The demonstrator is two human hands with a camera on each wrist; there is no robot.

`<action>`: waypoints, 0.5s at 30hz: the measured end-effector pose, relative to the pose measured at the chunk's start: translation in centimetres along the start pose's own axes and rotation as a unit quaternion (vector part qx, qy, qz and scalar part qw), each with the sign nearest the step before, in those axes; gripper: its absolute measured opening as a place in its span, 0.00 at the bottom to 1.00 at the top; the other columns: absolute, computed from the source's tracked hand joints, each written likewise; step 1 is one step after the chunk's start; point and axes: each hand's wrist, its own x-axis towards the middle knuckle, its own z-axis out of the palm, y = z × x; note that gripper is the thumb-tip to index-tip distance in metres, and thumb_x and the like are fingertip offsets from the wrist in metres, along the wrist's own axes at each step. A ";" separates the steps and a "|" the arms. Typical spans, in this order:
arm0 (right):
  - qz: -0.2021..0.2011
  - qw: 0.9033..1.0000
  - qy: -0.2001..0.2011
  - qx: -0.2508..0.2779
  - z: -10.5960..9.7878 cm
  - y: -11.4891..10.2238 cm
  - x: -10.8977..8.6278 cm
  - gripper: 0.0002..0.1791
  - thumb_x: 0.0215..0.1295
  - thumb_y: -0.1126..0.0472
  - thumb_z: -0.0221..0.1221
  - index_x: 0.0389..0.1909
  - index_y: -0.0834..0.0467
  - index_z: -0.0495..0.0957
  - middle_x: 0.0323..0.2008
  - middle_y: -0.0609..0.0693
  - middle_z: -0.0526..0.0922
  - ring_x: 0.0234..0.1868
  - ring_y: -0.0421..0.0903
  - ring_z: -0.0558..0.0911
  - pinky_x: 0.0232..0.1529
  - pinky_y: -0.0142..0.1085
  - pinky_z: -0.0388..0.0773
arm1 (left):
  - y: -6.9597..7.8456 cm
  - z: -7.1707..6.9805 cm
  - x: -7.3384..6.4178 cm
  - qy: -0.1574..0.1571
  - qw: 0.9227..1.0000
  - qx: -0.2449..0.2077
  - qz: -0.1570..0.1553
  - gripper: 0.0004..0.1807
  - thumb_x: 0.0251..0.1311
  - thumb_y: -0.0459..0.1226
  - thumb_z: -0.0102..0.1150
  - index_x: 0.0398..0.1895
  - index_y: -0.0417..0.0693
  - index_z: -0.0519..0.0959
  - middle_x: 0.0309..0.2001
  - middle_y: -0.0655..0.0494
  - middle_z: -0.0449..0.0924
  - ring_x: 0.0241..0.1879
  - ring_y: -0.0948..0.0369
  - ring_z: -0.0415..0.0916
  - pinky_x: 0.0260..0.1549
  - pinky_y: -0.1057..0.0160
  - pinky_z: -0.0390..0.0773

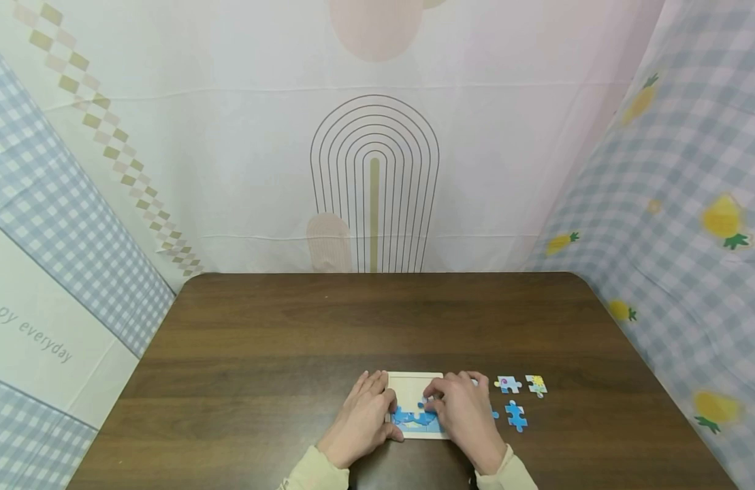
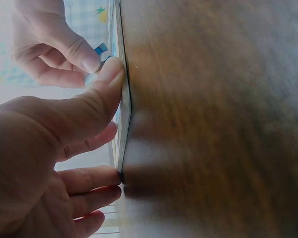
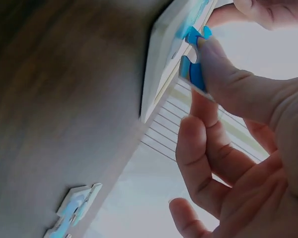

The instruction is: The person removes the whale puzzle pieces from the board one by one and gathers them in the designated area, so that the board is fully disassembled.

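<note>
A shallow wooden puzzle tray (image 1: 415,375) lies near the table's front edge, with joined blue pieces (image 1: 414,423) along its near part and bare pale wood behind them. My left hand (image 1: 365,414) grips the tray's left side, its thumb at the near edge and fingers along the left edge. Between thumb and fingertips, my right hand (image 1: 466,416) pinches a blue jigsaw piece (image 3: 195,72) over the tray. That piece is tilted in the right wrist view. The right hand covers the tray's right side in the head view.
Right of the tray lie loose jigsaw pieces: a whitish one (image 1: 508,384), a yellow-patterned one (image 1: 536,385) and a blue one (image 1: 516,416). More pieces are partly hidden by the right hand. The brown table (image 1: 279,327) ends at a patterned cloth backdrop (image 1: 248,170).
</note>
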 end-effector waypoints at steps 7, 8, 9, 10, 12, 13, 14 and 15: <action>0.007 0.998 -0.010 0.054 -0.2 0.3 -0.1 0.10 0.47 0.60 0.74 0.21 0.43 0.81 0.21 0.33 0.79 0.29 0.38 0.75 0.53 0.57 0.61 | 0.0 0.0 0.0 -0.004 1.000 -0.001 -0.005 0.21 0.41 0.54 0.74 0.26 0.51 0.76 0.58 0.44 0.75 0.62 0.48 0.69 0.64 0.47 0.63; 0.010 0.998 -0.012 0.057 -0.3 0.3 -0.1 0.10 0.47 0.60 0.73 0.21 0.43 0.81 0.21 0.33 0.79 0.29 0.38 0.75 0.53 0.57 0.61 | 0.0 0.0 0.0 -0.004 1.000 -0.002 -0.006 0.21 0.41 0.54 0.74 0.26 0.51 0.76 0.58 0.44 0.75 0.62 0.48 0.69 0.65 0.47 0.63; 0.013 0.998 -0.015 0.060 -0.3 0.3 -0.2 0.10 0.48 0.59 0.73 0.21 0.43 0.81 0.21 0.33 0.79 0.29 0.38 0.75 0.53 0.57 0.61 | 0.0 0.1 0.0 -0.005 1.000 -0.002 -0.006 0.21 0.41 0.54 0.74 0.26 0.51 0.76 0.58 0.44 0.75 0.62 0.48 0.69 0.65 0.47 0.63; 0.016 0.998 -0.017 0.063 -0.4 0.4 -0.2 0.10 0.48 0.59 0.73 0.21 0.43 0.81 0.21 0.33 0.79 0.28 0.37 0.75 0.53 0.56 0.61 | 0.0 0.1 0.0 -0.006 1.000 -0.003 -0.006 0.21 0.41 0.54 0.74 0.26 0.51 0.76 0.57 0.44 0.75 0.62 0.48 0.69 0.65 0.47 0.63; 0.020 0.997 -0.019 0.066 -0.5 0.5 -0.2 0.10 0.49 0.59 0.73 0.21 0.42 0.81 0.22 0.32 0.80 0.29 0.37 0.75 0.54 0.56 0.61 | 0.0 0.1 0.0 -0.006 1.000 -0.004 -0.007 0.21 0.42 0.54 0.74 0.26 0.51 0.75 0.56 0.45 0.75 0.62 0.48 0.69 0.65 0.46 0.63; 0.022 0.997 -0.019 0.067 -0.6 0.5 -0.2 0.10 0.49 0.59 0.73 0.21 0.42 0.81 0.22 0.32 0.80 0.29 0.37 0.76 0.54 0.56 0.61 | 0.0 0.1 0.1 -0.007 1.000 -0.004 -0.007 0.21 0.42 0.54 0.74 0.26 0.51 0.75 0.55 0.46 0.75 0.62 0.48 0.69 0.65 0.46 0.63; 0.023 0.997 -0.018 0.069 -0.6 0.6 -0.3 0.10 0.49 0.59 0.73 0.22 0.42 0.81 0.22 0.31 0.80 0.29 0.36 0.76 0.54 0.55 0.61 | 0.0 0.1 0.1 -0.007 1.000 -0.006 -0.008 0.21 0.42 0.54 0.74 0.25 0.51 0.75 0.54 0.47 0.75 0.62 0.48 0.69 0.65 0.46 0.63; 0.024 0.997 -0.017 0.071 -0.6 0.7 -0.3 0.10 0.49 0.59 0.73 0.22 0.42 0.81 0.22 0.31 0.79 0.29 0.36 0.76 0.54 0.55 0.61 | 0.0 0.1 0.1 -0.007 1.000 -0.006 -0.008 0.21 0.41 0.54 0.75 0.25 0.51 0.75 0.53 0.48 0.75 0.62 0.48 0.69 0.65 0.46 0.63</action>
